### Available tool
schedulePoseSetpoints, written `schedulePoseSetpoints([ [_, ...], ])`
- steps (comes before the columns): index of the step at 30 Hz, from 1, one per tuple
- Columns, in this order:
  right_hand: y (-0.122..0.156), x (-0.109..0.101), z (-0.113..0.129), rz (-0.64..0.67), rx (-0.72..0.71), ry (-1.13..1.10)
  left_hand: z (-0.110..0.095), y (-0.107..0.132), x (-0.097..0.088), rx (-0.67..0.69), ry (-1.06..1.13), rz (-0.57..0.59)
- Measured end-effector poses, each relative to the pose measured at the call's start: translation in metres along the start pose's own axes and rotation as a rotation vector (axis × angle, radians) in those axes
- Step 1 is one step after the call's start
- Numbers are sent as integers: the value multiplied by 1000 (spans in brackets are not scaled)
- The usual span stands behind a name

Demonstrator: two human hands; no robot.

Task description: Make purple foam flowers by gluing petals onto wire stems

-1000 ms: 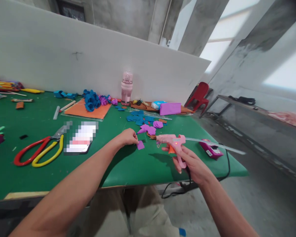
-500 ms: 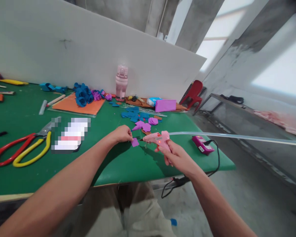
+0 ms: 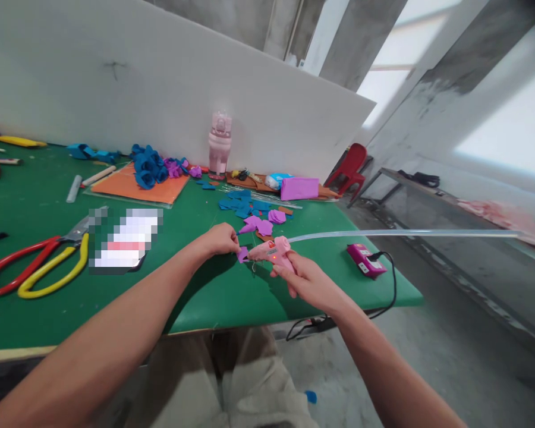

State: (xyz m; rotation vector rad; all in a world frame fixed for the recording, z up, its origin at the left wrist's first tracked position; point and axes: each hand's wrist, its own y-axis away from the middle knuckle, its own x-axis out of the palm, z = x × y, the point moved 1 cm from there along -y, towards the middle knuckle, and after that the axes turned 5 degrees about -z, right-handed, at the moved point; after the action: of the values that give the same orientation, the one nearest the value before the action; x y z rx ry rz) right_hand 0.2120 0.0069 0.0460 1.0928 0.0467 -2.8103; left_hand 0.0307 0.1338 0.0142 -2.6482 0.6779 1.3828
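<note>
My left hand (image 3: 220, 239) pinches a small purple foam piece (image 3: 242, 254) just above the green table (image 3: 214, 297). My right hand (image 3: 303, 279) grips a pink glue gun (image 3: 270, 251), its nozzle touching or nearly touching the purple piece. A long clear glue stick (image 3: 405, 233) sticks out of the gun's back to the right. A black cord (image 3: 386, 297) runs off the table edge.
Red and yellow scissors (image 3: 31, 270) and a blurred card (image 3: 122, 238) lie to the left. Blue and purple foam cut-outs (image 3: 249, 211), blue foam flowers (image 3: 149, 166) on an orange sheet (image 3: 134, 187), a pink bottle (image 3: 218, 145) and a magenta box (image 3: 364, 260) stand around. A white board (image 3: 160, 89) backs the table.
My right hand has brought the glue gun leftward until its nozzle reaches the purple piece. My left hand has stayed pinched on the piece.
</note>
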Motion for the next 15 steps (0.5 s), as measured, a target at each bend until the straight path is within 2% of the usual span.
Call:
schedulePoseSetpoints([
  [15,-2,1,-1,-2,11,-21,1,0,0,4,16,-6],
])
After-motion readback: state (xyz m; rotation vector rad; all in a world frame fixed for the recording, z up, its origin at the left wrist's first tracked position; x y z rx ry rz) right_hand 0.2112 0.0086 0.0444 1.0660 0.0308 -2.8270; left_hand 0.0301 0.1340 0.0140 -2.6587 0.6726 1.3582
